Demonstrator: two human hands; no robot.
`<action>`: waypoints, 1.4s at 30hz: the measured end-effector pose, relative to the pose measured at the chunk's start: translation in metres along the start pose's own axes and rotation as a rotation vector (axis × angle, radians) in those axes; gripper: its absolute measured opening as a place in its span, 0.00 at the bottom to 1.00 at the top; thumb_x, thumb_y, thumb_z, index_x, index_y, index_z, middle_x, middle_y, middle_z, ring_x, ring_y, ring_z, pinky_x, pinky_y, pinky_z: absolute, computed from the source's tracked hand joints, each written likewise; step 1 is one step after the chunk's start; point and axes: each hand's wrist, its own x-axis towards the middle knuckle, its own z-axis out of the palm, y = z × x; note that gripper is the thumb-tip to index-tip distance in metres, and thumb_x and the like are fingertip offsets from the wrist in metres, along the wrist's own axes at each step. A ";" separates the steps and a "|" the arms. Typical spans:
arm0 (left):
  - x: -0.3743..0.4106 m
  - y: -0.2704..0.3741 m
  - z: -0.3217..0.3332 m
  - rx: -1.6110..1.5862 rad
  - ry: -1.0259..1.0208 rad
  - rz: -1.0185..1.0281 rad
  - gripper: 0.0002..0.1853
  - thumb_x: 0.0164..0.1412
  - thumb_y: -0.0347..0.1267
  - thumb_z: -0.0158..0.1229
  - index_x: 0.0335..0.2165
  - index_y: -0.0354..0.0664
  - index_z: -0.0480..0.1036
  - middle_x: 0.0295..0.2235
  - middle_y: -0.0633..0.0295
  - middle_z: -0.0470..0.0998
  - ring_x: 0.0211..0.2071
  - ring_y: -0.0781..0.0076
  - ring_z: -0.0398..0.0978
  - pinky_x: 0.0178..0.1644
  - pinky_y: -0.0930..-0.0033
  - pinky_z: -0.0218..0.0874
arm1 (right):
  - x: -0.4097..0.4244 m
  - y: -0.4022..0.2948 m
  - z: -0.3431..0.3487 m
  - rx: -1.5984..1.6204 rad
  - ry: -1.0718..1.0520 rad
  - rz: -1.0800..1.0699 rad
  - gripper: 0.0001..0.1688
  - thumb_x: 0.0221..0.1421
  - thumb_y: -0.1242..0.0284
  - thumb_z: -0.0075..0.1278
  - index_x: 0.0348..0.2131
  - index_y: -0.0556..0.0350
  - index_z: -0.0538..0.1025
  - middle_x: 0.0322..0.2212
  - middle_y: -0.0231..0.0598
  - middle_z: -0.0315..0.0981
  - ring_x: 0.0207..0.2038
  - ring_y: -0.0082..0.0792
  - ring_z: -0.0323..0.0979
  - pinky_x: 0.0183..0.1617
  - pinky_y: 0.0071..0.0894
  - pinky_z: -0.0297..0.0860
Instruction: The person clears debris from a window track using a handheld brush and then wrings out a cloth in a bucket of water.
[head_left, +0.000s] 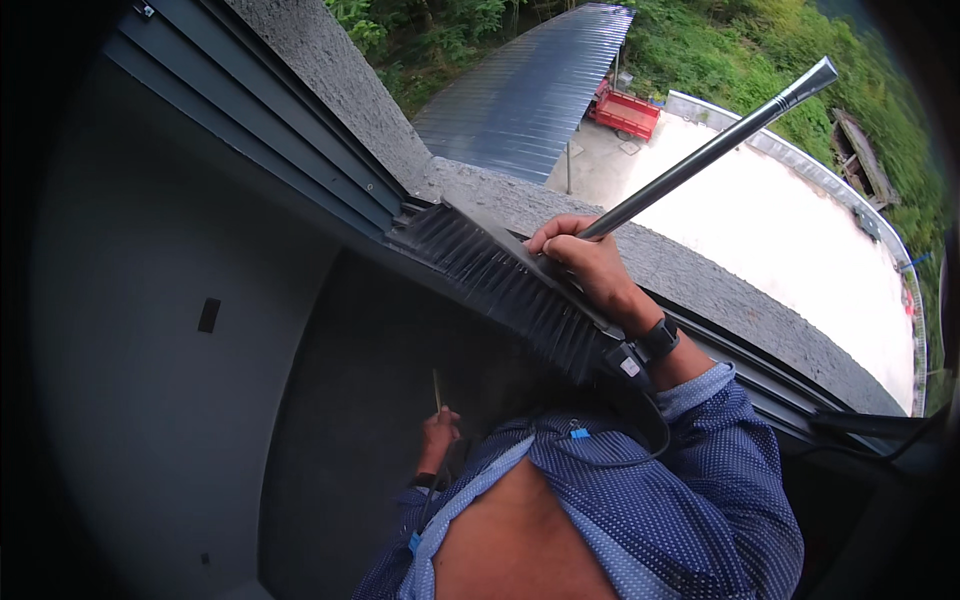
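Observation:
In the head view, my right hand (592, 266) is closed around the lower handle of a broom (705, 154), close to its head. The dark metallic handle slants up and out over the window opening. Dark, stiff bristles (495, 277) hang from the broom head, and their far end lies at the corner of the window track (409, 214). My left hand (440, 429) is low beside my body, gripping a thin, tan, stick-like object (437, 390). Shadow makes that object hard to identify.
A dark ribbed window frame (285, 112) and a rough concrete sill (675, 262) border the opening. Outside, a corrugated metal roof (525, 90), a red cargo bed (626, 112) and a pale paved yard (765, 247) lie below. A grey wall (187, 225) is at left.

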 end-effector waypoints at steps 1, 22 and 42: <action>-0.005 0.025 -0.005 -0.012 -0.006 -0.046 0.27 0.74 0.49 0.45 0.34 0.37 0.78 0.18 0.61 0.73 0.12 0.77 0.65 0.15 0.70 0.54 | 0.000 0.004 -0.010 0.031 0.072 -0.003 0.10 0.52 0.73 0.50 0.29 0.59 0.82 0.23 0.27 0.76 0.26 0.17 0.68 0.31 0.18 0.64; 0.007 0.321 0.038 -0.617 -0.067 0.157 0.18 0.71 0.45 0.42 0.30 0.48 0.70 0.14 0.74 0.57 0.12 0.80 0.51 0.15 0.74 0.42 | 0.004 0.039 -0.021 0.102 0.228 -0.180 0.08 0.51 0.73 0.53 0.25 0.61 0.80 0.21 0.31 0.77 0.25 0.21 0.73 0.29 0.24 0.68; 0.020 0.178 0.101 0.693 -0.690 0.810 0.32 0.74 0.49 0.44 0.30 0.26 0.75 0.17 0.49 0.71 0.20 0.64 0.68 0.26 0.56 0.59 | -0.082 0.007 -0.005 -0.287 0.460 -0.437 0.07 0.41 0.77 0.49 0.23 0.60 0.79 0.18 0.44 0.74 0.23 0.40 0.74 0.31 0.39 0.69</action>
